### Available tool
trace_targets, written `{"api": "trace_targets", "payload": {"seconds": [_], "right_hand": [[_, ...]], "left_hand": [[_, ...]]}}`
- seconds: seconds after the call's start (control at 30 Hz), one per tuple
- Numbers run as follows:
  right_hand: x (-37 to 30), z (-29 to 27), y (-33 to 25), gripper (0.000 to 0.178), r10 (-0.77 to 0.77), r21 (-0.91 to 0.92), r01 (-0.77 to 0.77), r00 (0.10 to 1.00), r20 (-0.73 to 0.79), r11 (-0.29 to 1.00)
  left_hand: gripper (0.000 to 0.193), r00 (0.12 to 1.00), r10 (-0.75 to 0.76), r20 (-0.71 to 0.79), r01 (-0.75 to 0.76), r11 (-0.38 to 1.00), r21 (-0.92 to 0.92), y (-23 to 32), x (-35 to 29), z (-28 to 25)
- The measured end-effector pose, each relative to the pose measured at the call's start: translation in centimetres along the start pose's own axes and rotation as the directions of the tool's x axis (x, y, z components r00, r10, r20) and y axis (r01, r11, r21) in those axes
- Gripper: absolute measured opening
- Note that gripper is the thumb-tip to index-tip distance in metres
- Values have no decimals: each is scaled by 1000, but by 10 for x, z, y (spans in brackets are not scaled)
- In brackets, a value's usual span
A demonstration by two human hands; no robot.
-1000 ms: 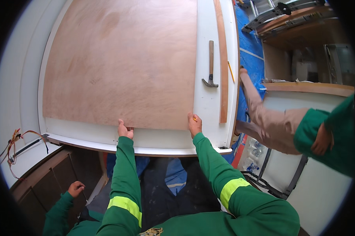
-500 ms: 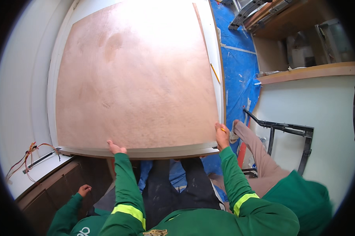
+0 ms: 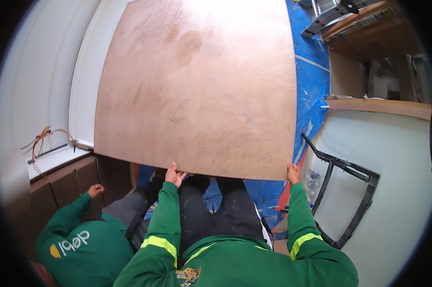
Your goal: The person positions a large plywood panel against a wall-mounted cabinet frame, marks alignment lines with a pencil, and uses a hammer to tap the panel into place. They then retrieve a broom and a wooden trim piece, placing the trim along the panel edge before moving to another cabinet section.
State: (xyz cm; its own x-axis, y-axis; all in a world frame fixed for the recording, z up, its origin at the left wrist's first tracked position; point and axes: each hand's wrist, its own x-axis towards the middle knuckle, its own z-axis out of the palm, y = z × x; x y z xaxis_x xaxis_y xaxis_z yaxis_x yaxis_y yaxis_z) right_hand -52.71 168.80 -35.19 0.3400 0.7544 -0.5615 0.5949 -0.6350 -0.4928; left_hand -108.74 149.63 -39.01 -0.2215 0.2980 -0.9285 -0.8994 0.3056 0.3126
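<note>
A large thin reddish-brown plywood sheet [image 3: 197,105] lies over a white surface, its near edge toward me. My left hand [image 3: 176,175] is closed on that edge, left of its middle, thumb on top. At the near right corner my right hand [image 3: 293,175] grips the sheet, with a small yellow bit, seemingly a pencil, showing between its fingers. The fingers under the sheet are hidden. On the right the sheet covers the white surface's margin; a white strip [image 3: 89,71] still shows on the left.
A co-worker in green [image 3: 84,244] is close at my left, one hand [image 3: 96,190] near brown cabinet fronts [image 3: 75,184]. Loose cables [image 3: 43,143] lie on a white ledge. To the right are blue floor sheeting [image 3: 311,86], a metal ladder [image 3: 323,16], and a black metal frame [image 3: 352,165] on a pale panel.
The sheet has slid right and toward me with both my hands on it, covering the white margin and a yellow pencil there. The person at my right has left the view.
</note>
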Motion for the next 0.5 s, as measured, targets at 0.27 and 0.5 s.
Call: {"api": "trace_targets", "payload": {"seconds": [0.27,0.5], "right_hand": [[8,18,-2,38,-61,-89,63,998,16,994],[65,40,64,48,98,-95,-93,994,49,991]], "left_hand": [[47,990,128,-55,-131,989,-64,-16,-14,-1],[47,997,26,-77,-7,970,242,-60,-29,-1]]}}
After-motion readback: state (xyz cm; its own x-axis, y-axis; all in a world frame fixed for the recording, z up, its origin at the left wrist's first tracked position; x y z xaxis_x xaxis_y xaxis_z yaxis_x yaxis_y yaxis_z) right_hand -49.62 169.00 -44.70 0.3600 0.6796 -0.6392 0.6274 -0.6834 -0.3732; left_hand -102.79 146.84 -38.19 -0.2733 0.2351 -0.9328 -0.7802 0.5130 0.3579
